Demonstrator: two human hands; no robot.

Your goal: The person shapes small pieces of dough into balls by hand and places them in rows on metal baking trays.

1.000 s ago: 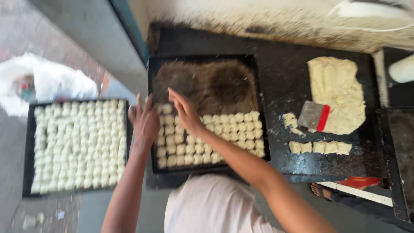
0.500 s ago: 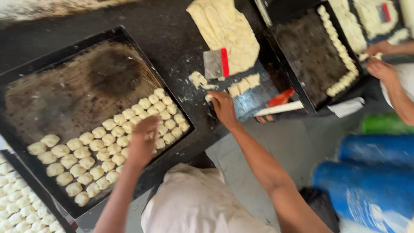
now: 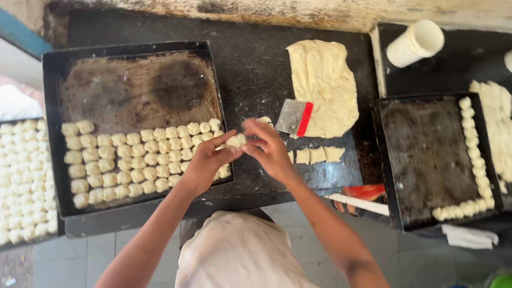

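Both hands meet at the centre of the view, just off the 3 o'clock edge of a large black, worn metal baking tray [image 3: 53,133]. The left hand [image 3: 205,162] and the right hand [image 3: 272,152] pinch a small pale lump of dough [image 3: 236,140] between their fingertips, fingers curled narrowly around it, so the lump sits in the air above the dark work surface [image 3: 250,74] rather than on the tray. On the tray, rows of small pale dough pieces [image 3: 133,160] fill the half toward 6 o'clock, while the half toward 12 o'clock shows bare, greasy metal. At about 2 o'clock from the hands lies a flat, irregular sheet of pale dough [image 3: 325,85], and a metal scraper with a red handle [image 3: 296,117] rests against its lower left edge. Just to the 3 o'clock side of the right hand sit a few cut squares of dough [image 3: 318,154]. Farther toward 3 o'clock a second black tray [image 3: 426,154] carries a single line of dough pieces along its right and near edges. A white plastic cylinder [image 3: 416,42] lies at the far 1 o'clock corner. At the 9 o'clock edge a third tray packed with dough pieces [image 3: 21,181] is partly in view.
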